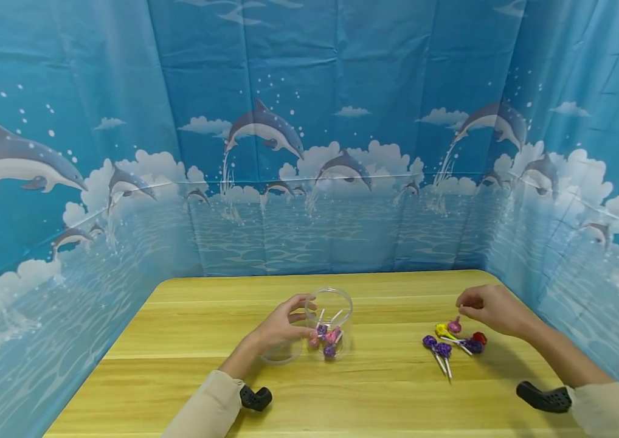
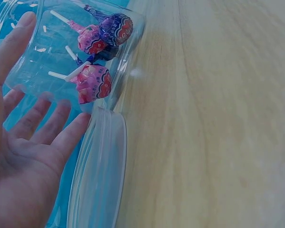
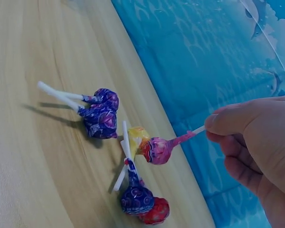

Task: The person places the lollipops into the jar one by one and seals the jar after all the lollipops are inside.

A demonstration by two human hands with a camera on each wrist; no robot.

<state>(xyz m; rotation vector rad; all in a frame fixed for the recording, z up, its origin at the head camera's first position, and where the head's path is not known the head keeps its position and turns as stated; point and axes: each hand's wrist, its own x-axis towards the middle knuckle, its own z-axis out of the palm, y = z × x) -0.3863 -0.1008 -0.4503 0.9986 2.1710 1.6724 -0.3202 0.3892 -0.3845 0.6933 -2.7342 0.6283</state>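
A clear plastic jar [image 1: 345,319] stands upright on the table with several pink and purple wrapped lollipops [image 2: 92,83] inside, white sticks up. My left hand [image 1: 287,322] holds the jar's left side, thumb in front and fingers behind; in the left wrist view that hand [image 2: 35,147] lies against the clear wall. At the right, my right hand [image 1: 492,309] pinches the white stick of a pink lollipop [image 3: 160,150] between thumb and forefinger, its head hanging down. Under and beside it lie purple lollipops [image 1: 443,350], a yellow lollipop [image 1: 442,330] and a red lollipop [image 1: 480,337].
A clear round lid [image 1: 279,360] lies on the table just left of the jar, below my left hand. The wooden table [image 1: 205,389] ends at a blue dolphin-print curtain [image 1: 287,237] behind and at both sides.
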